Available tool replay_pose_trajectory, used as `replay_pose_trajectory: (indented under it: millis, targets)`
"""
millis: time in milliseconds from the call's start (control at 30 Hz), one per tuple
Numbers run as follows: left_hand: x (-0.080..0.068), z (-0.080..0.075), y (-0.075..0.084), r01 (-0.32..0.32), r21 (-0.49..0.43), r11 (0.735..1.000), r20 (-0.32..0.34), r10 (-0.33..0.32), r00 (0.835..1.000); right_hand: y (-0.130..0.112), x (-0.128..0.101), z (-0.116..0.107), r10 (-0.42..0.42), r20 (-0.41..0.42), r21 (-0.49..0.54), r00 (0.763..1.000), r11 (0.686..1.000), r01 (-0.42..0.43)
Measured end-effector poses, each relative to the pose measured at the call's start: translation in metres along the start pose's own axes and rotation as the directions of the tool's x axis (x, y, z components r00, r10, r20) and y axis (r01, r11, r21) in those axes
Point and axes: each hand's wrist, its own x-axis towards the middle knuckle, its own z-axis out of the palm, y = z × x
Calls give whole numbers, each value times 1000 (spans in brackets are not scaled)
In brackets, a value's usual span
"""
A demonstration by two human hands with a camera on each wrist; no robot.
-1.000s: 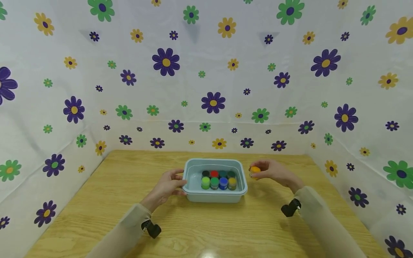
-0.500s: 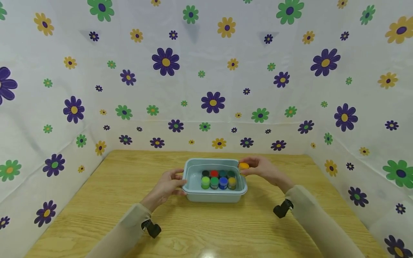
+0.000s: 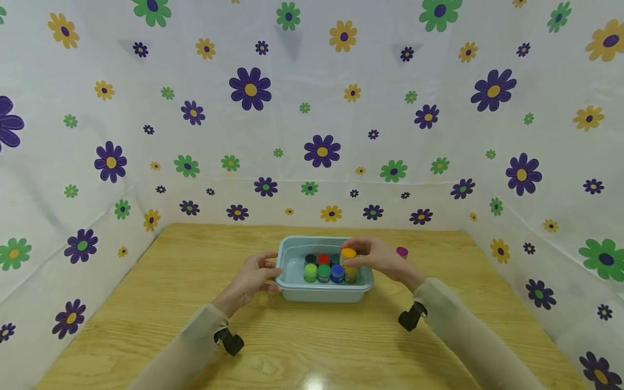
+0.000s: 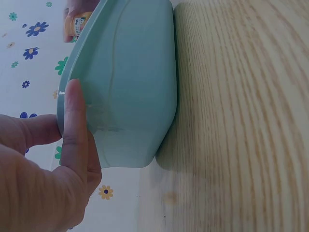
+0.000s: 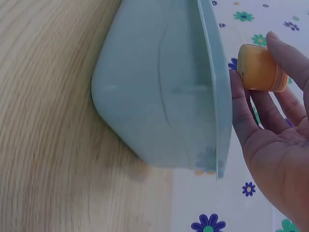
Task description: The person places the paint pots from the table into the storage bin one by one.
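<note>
The right hand (image 3: 377,259) pinches an orange-capped jar (image 3: 348,254) between thumb and fingers, holding it above the right end of the pale blue tub (image 3: 292,290), over the two rows of paint jars (image 3: 324,269) packed inside. The left hand (image 3: 253,277) grips the tub's left rim, where the tub has bare floor. A pink-capped jar (image 3: 402,252) stands apart on the wooden table (image 3: 170,281), which flowered sheeting (image 3: 312,108) walls in.

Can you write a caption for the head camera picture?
Right hand holds an orange-capped paint pot over the tub.
</note>
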Motion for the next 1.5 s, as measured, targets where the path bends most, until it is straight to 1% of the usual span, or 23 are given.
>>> replay_pose_trajectory:
  millis: [100, 267, 467, 600, 733, 900, 1067, 1267, 1500]
  targets:
    - [0, 0, 0, -1, 2, 1000, 4, 1, 1000, -1, 5, 9, -8, 17, -45, 1000, 999, 8]
    - [1, 0, 1, -7, 8, 1000, 1, 7, 1000, -6, 15, 22, 26, 15, -79, 1000, 997, -24]
    - [1, -1, 1, -11, 6, 1000, 8, 11, 1000, -8, 26, 36, 18, 24, -63, 1000, 998, -17]
    - [1, -1, -1, -11, 23, 1000, 15, 10, 1000, -5, 32, 45, 20, 6, -79, 1000, 997, -19]
    - [1, 0, -2, -7, 22, 1000, -3, 7, 1000, -3, 38, 53, 14, -3, -95, 1000, 995, -14]
    - [0, 1, -3, -9, 14, 1000, -17, 9, 1000, -8, 45, 63, 20, 4, -99, 1000, 995, -19]
    - [-1, 2, -2, -27, 16, 1000, -10, 27, 1000, -12, 52, 70, 24, 2, -113, 1000, 993, -23]
    - [-1, 3, -3, -28, 12, 1000, 2, 28, 1000, -12, 59, 75, 19, 30, -120, 999, 993, -15]
    - [-2, 0, -3, -30, 17, 999, 5, 30, 1000, -17, 65, 79, 43, 30, -114, 999, 993, -39]
